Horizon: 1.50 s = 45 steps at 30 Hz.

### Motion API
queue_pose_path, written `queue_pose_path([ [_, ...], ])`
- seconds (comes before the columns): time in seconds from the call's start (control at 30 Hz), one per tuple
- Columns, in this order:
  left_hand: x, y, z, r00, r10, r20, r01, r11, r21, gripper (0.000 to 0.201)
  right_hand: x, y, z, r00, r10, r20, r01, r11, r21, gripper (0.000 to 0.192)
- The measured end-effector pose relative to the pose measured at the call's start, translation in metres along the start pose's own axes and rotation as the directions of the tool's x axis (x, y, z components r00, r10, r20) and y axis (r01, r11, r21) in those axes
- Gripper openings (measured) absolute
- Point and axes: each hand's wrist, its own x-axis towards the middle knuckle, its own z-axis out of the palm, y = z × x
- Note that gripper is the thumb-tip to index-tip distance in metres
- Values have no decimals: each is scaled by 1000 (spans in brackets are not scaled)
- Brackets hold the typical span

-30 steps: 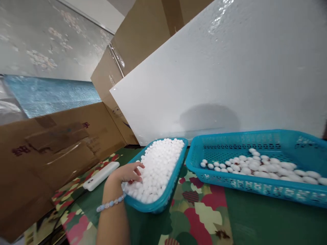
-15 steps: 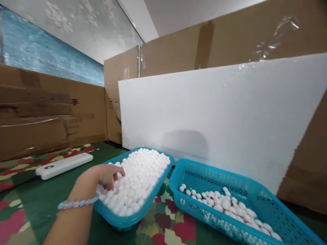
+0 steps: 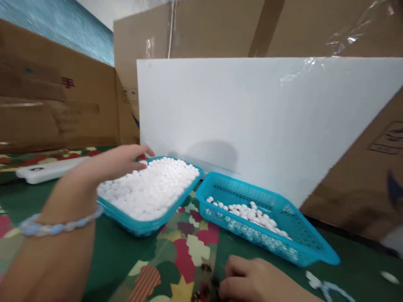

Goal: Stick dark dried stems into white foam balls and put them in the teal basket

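My left hand [image 3: 124,161], with a beaded bracelet [image 3: 59,226] at its wrist, is raised over the left edge of a blue tray [image 3: 135,228] heaped with small white balls [image 3: 154,188]. Its thumb and fingers pinch one white ball [image 3: 143,162]. My right hand [image 3: 252,280] rests low on the patterned cloth with its fingers curled. Small dark bits [image 3: 206,268] lie beside those fingertips; whatever they grip is hidden.
A blue perforated basket [image 3: 283,201] stands right of the tray, holding more white pieces [image 3: 255,214]. Behind are a white board [image 3: 252,113] and cardboard [image 3: 217,29]. A white device [image 3: 52,170] lies left. A pale-blue tie [image 3: 330,289] lies front right.
My left hand has lifted out of the white balls, now with one between its fingers. My right hand has come into view at the bottom. The view has tilted downward.
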Motion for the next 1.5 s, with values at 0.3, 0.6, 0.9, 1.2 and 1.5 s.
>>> queue_pose_path([
  [0.3, -6, 44, 14, 939, 341, 35, -341, 940, -6, 23, -12, -6, -37, 958, 250, 143, -281, 916, 285, 21],
  [0.6, -8, 81, 58, 760, 639, 114, -586, 751, -304, 15, -6, -2, -24, 951, 295, 91, -306, 861, 406, 15],
  [0.9, -15, 105, 64, 892, 426, -153, -362, 467, -807, 10, -33, -12, -60, 780, 384, -494, -103, 857, 505, 16],
  [1.2, -18, 110, 71, 878, 479, 14, -109, 228, -968, 19, -36, -7, -60, 771, 372, -517, -90, 867, 490, 26],
  [1.5, -23, 111, 78, 899, 416, 134, 14, 279, -960, 29, -31, -11, -63, 741, 321, -589, -58, 905, 421, 8],
])
